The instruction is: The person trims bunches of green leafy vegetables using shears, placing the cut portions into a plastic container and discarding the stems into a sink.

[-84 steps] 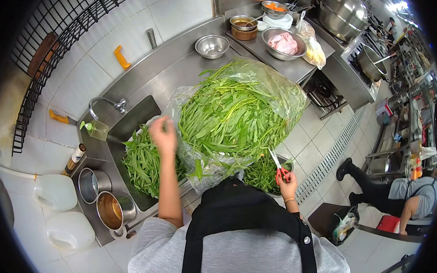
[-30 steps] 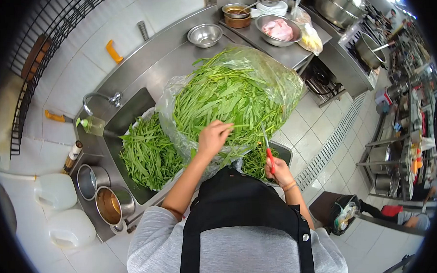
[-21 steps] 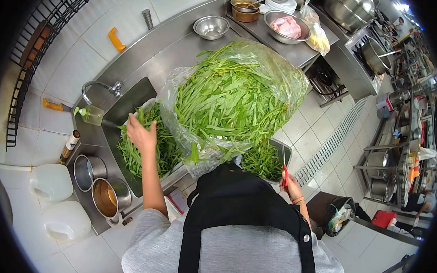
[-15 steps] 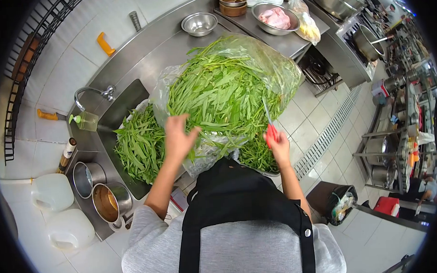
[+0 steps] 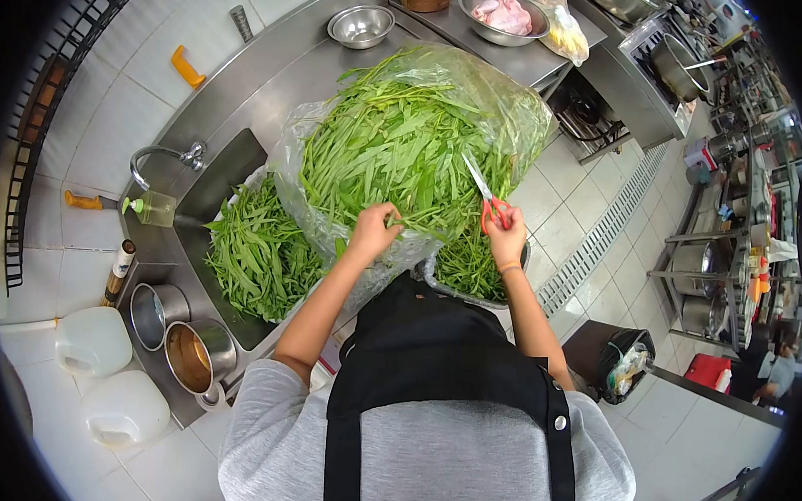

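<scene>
A large heap of long-leafed water spinach [image 5: 398, 153] lies in an open clear plastic bag [image 5: 515, 114] on the steel counter. At the heap's near edge my left hand [image 5: 373, 231] has its fingers curled and pinched on a few stems of the greens. My right hand [image 5: 508, 240] grips red-handled scissors [image 5: 479, 179], whose blades point up and left over the right side of the heap. Cut stems [image 5: 471, 270] fill a container just below, close to the apron. More leaves [image 5: 260, 260] are piled in the sink at left.
The sink [image 5: 243, 159] has a curved faucet [image 5: 155, 153] and soap bottle [image 5: 157, 210]. Metal pots [image 5: 200, 356] and white jugs [image 5: 124, 408] stand at left. A steel bowl [image 5: 360, 27] and a bowl of raw meat [image 5: 505, 17] are at the back. A bin [image 5: 608, 358] stands at right.
My left hand has moved right and down, its spread fingers closing on stems. The scissors in my right hand have turned, showing their handle loops more fully.
</scene>
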### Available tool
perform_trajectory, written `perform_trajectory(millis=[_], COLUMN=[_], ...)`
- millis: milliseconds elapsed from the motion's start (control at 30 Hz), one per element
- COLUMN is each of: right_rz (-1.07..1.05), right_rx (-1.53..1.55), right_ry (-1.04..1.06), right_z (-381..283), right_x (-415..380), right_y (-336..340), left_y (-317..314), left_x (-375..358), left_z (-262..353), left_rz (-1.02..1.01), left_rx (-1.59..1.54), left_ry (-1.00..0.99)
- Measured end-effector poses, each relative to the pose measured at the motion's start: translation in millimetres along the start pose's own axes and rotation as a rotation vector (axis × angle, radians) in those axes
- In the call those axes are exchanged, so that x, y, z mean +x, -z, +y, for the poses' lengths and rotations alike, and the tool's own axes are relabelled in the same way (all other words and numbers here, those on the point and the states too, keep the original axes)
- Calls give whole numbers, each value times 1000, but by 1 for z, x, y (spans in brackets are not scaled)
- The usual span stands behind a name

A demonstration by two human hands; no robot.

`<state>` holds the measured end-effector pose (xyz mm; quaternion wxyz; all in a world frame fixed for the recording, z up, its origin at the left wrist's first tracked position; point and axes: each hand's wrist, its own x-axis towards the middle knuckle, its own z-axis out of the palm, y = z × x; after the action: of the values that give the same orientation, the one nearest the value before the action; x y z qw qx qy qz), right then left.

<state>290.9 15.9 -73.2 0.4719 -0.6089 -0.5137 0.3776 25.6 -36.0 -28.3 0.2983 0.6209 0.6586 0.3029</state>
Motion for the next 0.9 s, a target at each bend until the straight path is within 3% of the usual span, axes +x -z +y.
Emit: perform_trajectory(millis=[167,233,367,433,533,567,633,767,900], right_rz=[14,23,65,70,70,80,-42,-60,16], right_rx=[103,112,153,121,135,132,62,-70,132], right_ry=[-31,-111,-75,-78,-123,-126,-141,-231,-163], right_z=[38,51,66,55,58,61,78,80,70], right_x=[-39,-50,-58,-61,-60,-61,-64,-82,-88], right_y=[40,51,67,75,86,90,94,93,91], left_y=[0,-28,-101,-118,-122,-117,-123,-139,-114], left_x=[5,3,-2,-6,-1,8,28,70,75], left_z=[59,74,88,90,102,113,111,90,91], left_rz=[-38,-62,-216,-312,-318,-272,66,123,113], left_rx=[-129,-194,-125,-126,255,293,389,528,383], left_ry=[90,-121,-267,-220,-78,3,-83,-68,-61])
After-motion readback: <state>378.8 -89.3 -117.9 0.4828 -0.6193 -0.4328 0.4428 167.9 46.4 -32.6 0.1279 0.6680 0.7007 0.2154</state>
